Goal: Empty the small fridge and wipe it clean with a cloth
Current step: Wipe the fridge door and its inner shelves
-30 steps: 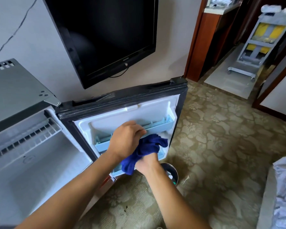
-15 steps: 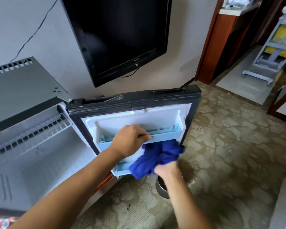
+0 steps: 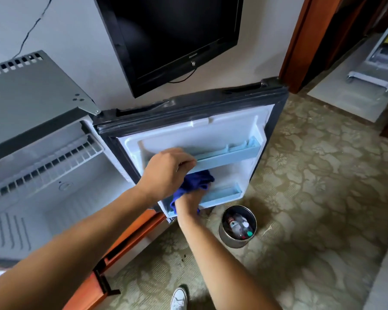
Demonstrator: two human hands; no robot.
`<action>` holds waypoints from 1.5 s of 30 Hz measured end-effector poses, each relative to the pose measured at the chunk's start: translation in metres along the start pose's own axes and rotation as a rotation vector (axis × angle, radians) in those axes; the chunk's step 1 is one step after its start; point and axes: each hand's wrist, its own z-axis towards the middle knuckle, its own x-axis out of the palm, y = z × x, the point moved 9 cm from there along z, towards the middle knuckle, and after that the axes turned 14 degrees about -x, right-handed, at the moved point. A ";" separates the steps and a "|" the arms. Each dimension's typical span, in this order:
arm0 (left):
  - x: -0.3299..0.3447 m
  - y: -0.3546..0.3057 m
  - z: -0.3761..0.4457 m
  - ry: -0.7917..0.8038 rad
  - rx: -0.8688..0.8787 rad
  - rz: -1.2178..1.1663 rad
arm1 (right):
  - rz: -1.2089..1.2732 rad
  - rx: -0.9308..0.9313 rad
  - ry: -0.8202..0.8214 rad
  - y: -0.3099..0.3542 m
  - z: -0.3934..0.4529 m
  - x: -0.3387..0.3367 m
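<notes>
The small fridge stands open at the left, its white inside bare except for a wire shelf. Its door hangs open toward me, with an upper pale blue door shelf and a lower one. My left hand grips the front edge of the upper door shelf. Below it, my right hand holds a dark blue cloth against the door's inner wall between the two shelves. Part of the cloth is hidden behind my left hand.
A round metal bin holding bottles stands on the patterned carpet just right of the door. A black TV hangs on the wall above. A wooden door frame is at the right. My white shoe shows at the bottom.
My right hand has carried the cloth left and inward, under the upper door shelf. My left hand keeps its grip on that shelf. The view has shifted, revealing the bin.
</notes>
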 end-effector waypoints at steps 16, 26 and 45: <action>-0.005 0.005 -0.014 -0.011 0.077 -0.076 | -1.273 -0.842 0.330 0.010 -0.007 -0.006; -0.004 0.015 -0.026 0.018 0.107 -0.095 | -1.427 -0.176 0.376 -0.032 -0.009 -0.033; -0.007 0.020 -0.036 0.084 0.066 -0.021 | -0.343 0.242 -0.474 0.003 -0.045 -0.149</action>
